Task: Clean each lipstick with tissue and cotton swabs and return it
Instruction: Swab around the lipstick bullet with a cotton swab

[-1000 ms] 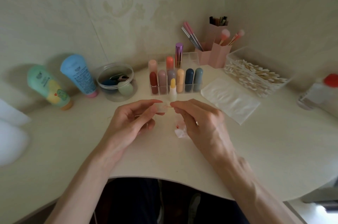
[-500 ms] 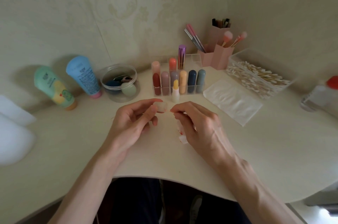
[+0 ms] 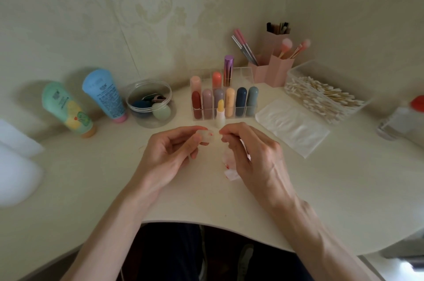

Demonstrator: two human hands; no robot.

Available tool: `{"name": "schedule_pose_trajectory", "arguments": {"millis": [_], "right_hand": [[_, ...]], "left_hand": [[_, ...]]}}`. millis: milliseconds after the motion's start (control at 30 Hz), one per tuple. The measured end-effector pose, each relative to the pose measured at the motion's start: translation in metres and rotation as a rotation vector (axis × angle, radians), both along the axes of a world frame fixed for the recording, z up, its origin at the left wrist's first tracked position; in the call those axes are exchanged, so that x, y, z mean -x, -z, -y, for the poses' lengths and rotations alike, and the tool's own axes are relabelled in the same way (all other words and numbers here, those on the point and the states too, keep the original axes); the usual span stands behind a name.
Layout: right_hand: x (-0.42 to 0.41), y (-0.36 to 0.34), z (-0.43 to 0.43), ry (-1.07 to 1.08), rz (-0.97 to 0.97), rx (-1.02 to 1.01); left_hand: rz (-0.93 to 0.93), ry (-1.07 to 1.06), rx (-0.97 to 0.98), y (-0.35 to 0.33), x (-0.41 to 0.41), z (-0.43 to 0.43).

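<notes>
My left hand (image 3: 169,154) pinches a pale, frosted lipstick cap (image 3: 207,136) smeared with red, above the middle of the desk. At its 3 o'clock my right hand (image 3: 250,157) has thumb and forefinger pinched together and its other fingers curled round a red-stained tissue (image 3: 230,169). At 12 o'clock a clear rack (image 3: 246,73) holds capped lipsticks, and a yellow lipstick (image 3: 220,113) stands just before it. At 2 o'clock is a clear box (image 3: 296,72) of cotton swabs (image 3: 321,97).

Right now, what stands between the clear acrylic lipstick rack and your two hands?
In the head view, a yellow-tipped, white-based lipstick stands upright there, just in front of the rack.
</notes>
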State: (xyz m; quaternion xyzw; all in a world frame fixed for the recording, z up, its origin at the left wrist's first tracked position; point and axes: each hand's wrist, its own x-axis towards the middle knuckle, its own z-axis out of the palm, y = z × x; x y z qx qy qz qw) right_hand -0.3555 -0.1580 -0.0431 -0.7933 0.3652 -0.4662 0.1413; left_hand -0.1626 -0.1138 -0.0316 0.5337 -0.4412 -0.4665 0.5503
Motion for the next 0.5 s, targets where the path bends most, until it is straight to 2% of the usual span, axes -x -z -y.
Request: {"name": "schedule_pose_trajectory", "arguments": {"millis": [267, 500], "right_hand": [[-0.0009, -0.0033, -0.0020, 0.107, -0.072, 0.120], [0.0036, 0.0012, 0.0034, 0.111, -0.053, 0.096]], "left_hand": [[0.004, 0.001, -0.009, 0.0021, -0.0025, 0.0001], [-0.026, -0.036, 0.033, 0.0021, -0.0037, -0.0001]]}}
